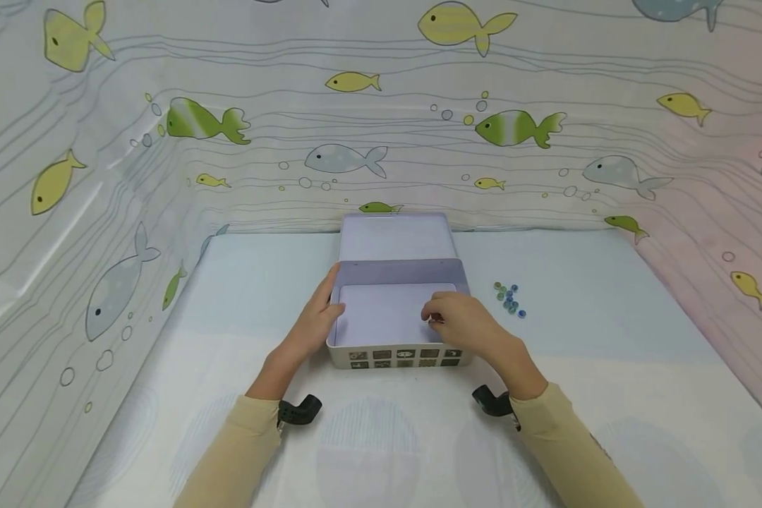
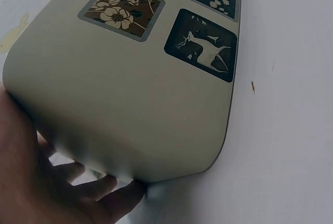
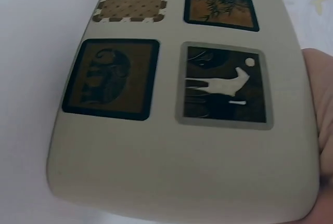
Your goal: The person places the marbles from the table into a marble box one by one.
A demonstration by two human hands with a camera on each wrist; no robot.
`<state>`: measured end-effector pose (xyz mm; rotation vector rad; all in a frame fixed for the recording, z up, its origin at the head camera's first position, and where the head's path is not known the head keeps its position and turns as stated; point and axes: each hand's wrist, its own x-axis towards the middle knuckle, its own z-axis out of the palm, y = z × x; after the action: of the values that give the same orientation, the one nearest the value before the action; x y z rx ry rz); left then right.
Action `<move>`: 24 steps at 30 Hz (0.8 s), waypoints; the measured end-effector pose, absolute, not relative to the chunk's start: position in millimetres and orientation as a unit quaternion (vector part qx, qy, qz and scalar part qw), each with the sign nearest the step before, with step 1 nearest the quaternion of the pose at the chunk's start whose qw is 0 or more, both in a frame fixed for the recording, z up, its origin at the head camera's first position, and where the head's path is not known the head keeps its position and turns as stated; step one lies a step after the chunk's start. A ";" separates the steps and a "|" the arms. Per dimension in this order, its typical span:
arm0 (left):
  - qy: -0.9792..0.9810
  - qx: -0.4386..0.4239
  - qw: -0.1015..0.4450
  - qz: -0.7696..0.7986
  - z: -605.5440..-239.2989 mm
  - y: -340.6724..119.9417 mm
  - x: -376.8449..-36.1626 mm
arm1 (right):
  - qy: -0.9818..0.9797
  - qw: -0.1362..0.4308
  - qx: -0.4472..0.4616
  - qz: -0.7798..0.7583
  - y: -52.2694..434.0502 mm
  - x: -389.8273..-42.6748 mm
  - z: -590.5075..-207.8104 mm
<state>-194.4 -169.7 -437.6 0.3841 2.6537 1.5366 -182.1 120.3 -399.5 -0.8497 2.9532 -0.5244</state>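
Note:
A cream tin box with small picture squares on its front stands on the table, its lid tipped open at the back. My left hand holds the box's left wall, with the thumb at the rim and the fingers low against its outer side. Over the box's pale inside, my right hand has its fingertips bunched together and pinches something tiny that looks like a bead. The right wrist view shows the box front and only an edge of that hand.
Several small blue and green beads lie loose on the table to the right of the box. A fish-patterned curtain encloses the table at the back and on both sides. The pale tabletop stretches around the box.

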 end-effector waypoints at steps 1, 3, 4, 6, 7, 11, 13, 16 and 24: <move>0.858 0.124 0.026 0.497 -437.6 -169.8 -194.5 | 0.948 0.012 -0.268 -0.170 119.9 -181.7 -399.8; 0.858 0.129 0.026 0.496 -437.0 -169.9 -194.4 | 0.948 0.009 -0.264 -0.177 119.9 -180.9 -399.9; 0.858 0.129 0.027 0.497 -436.9 -169.8 -194.4 | 0.948 0.007 -0.263 -0.180 119.7 -180.3 -399.6; 0.858 0.130 0.027 0.497 -436.7 -169.6 -194.4 | 0.948 0.000 -0.261 -0.184 120.0 -179.6 -399.8; 0.858 0.131 0.027 0.497 -436.4 -169.5 -194.3 | 0.947 -0.004 -0.262 -0.185 120.4 -179.6 -400.3; 0.859 0.129 0.026 0.494 -437.2 -169.8 -194.0 | 0.946 -0.020 -0.262 -0.189 121.1 -179.2 -402.4; 0.860 0.128 0.025 0.493 -437.6 -170.2 -193.6 | 0.945 -0.025 -0.264 -0.191 121.4 -179.3 -403.3; 0.860 0.127 0.025 0.494 -438.3 -170.5 -194.0 | 0.944 -0.028 -0.266 -0.195 122.1 -180.1 -403.6; 0.855 0.134 0.024 0.500 -436.8 -168.5 -193.8 | 0.938 -0.023 -0.273 -0.211 128.6 -183.5 -403.0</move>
<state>-193.8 -168.5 -436.8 0.4133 2.6462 1.5488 -183.5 128.6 -403.0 -0.8704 2.9910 -0.6727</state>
